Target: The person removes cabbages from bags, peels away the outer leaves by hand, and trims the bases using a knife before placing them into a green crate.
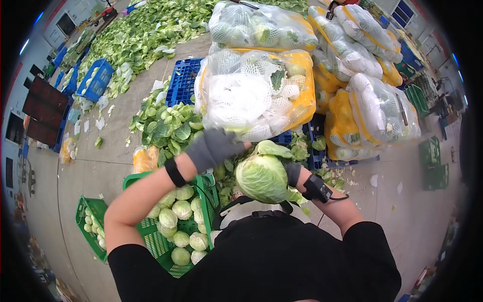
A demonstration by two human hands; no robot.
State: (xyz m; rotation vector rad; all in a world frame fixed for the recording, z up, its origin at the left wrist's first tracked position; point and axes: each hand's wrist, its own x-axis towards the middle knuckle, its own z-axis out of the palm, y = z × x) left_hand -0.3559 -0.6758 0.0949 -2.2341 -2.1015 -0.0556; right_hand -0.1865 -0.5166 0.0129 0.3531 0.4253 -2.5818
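A pale green cabbage with a loose outer leaf on top is in front of my chest. My right hand, in a dark glove, grips its right side; the cabbage hides most of those fingers. My left hand, in a grey glove with a bare fingertip showing, is up and left of the cabbage, apart from it. Its fingers look curled, and whatever they hold, if anything, is hidden. Below my left forearm, a green crate contains several trimmed cabbages.
Ahead, a clear bag of net-wrapped cabbages lies on a blue pallet. More filled bags are stacked at right. Loose leaves pile up left of the pallet and farther back. A smaller green crate stands at left.
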